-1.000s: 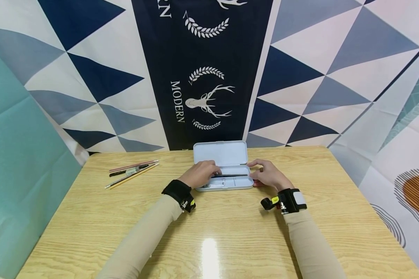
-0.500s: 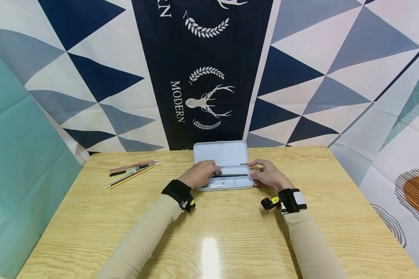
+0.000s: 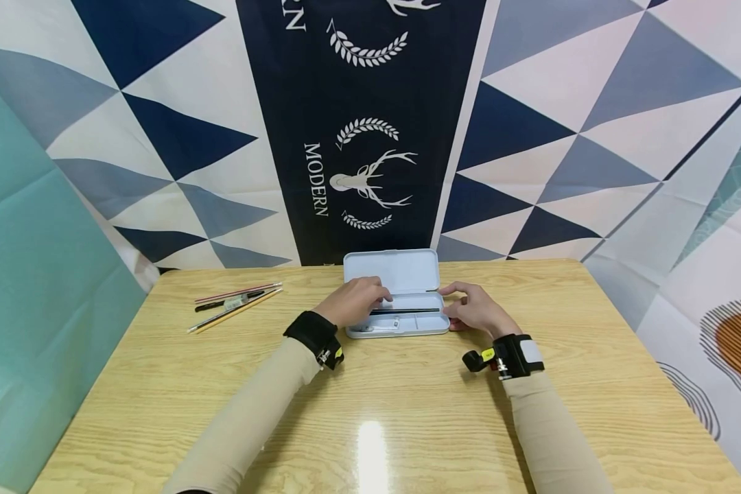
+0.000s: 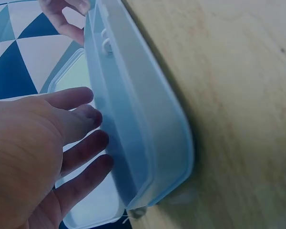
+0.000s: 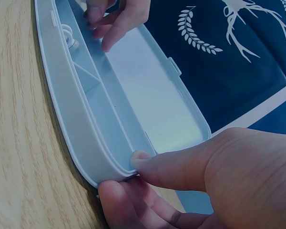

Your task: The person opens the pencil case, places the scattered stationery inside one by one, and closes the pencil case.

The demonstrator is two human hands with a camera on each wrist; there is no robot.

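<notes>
An open pale blue pencil case [image 3: 429, 322] lies near the table's back edge, its lid [image 3: 392, 271] tipped back against the wall cloth. My right hand [image 3: 477, 312] grips the case's right end, the thumb [image 5: 169, 167] over the rim and the fingers curled below outside. My left hand [image 3: 355, 302] hovers over the left part of the case, its fingers [image 4: 86, 148] spread and loosely bent, holding nothing visible. A thin dark stick [image 3: 414, 311] lies lengthwise in the case. In the front compartment sits a small white looped piece [image 5: 69, 38].
To the left on the wooden table [image 3: 160, 398] lie a reddish pencil [image 3: 234, 293], a black pen [image 3: 213, 307] and a yellow pencil [image 3: 241, 311], with a silvery one alongside. Patterned cloth [image 3: 370, 137] rises straight behind the table.
My left hand has lifted and shifted slightly back and left, uncovering more of the dark stick and the front compartment. The right hand keeps its grip on the case.
</notes>
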